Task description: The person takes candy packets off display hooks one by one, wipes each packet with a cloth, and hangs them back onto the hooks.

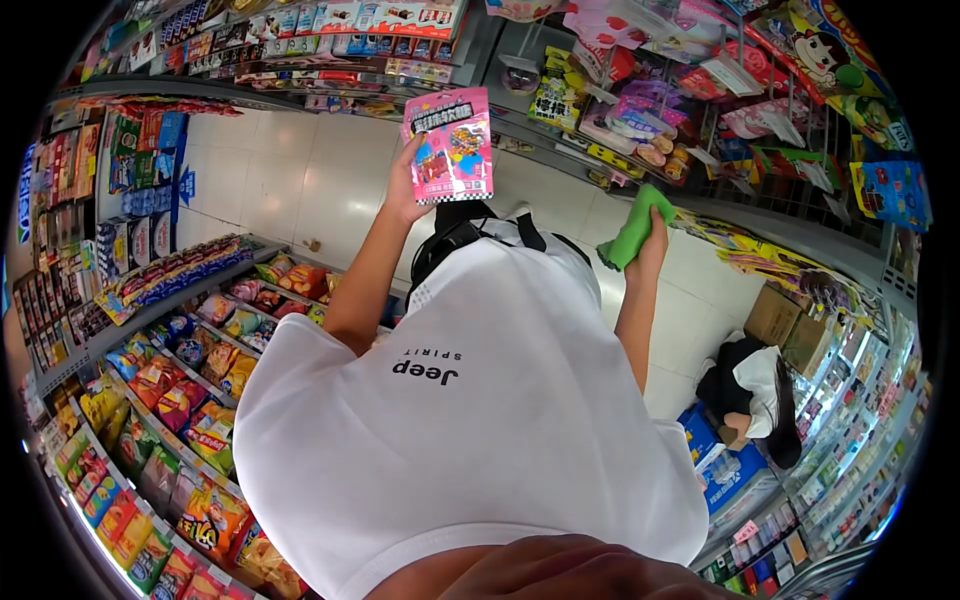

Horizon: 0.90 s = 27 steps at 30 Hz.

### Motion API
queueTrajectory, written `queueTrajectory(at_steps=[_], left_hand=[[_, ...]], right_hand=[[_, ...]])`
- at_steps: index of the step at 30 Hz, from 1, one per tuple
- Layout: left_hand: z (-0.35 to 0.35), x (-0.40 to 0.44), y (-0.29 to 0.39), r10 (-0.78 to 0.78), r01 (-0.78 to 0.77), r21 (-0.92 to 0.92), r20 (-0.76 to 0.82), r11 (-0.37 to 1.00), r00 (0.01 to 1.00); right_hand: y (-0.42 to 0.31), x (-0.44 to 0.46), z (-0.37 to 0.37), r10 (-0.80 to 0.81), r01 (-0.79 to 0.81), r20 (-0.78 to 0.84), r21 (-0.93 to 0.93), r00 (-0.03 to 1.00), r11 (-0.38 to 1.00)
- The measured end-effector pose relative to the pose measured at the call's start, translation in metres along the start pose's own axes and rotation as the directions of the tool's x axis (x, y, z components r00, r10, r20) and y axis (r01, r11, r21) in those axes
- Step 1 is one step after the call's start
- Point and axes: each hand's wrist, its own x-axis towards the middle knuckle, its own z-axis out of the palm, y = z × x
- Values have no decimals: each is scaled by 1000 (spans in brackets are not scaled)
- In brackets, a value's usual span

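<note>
My left hand [403, 186] is closed on the left edge of a pink candy pouch [462, 180], thumb across its front. The pouch is held up with its printed face toward me, showing Chinese lettering and colourful sweets. Over on the right, my right hand [654, 242] grips a bunched green cloth [630, 232], which sticks out past the fingers. Just beyond the cloth is a shelf of hanging sweet packets [655, 125]. A yellow-green packet [560, 90] hangs between the two hands, farther back.
Chocolate boxes [385, 18] line the shelf ahead. Snack bags [210, 430] fill tiered shelving at my left. Another person [752, 390] is low down at the right, near cardboard boxes [785, 320] and a blue carton [735, 475]. Pale floor tiles [270, 165] run between the shelves.
</note>
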Motion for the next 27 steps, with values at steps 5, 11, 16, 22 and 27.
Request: queueTrajectory(at_steps=[5,11,16,22,27], left_hand=[[75,-16,-26,-122,106,87,196,991,973],[132,-27,-72,-164,119,253,167,960,972],[135,-30,-83,-230,179,208,257,962,939],[139,-39,-86,-265,144,427,239,893,934],[137,-37,-86,-252,103,426,310,899,917]], right_hand=[[-63,-65,95,-436,561,362,-409,824,720],[-66,-80,139,-675,863,624,-503,393,37],[-65,-80,129,-715,865,586,-500,380,50],[-72,-80,117,-706,826,540,-552,459,115],[-83,-123,129,-581,922,748,-387,320,9]])
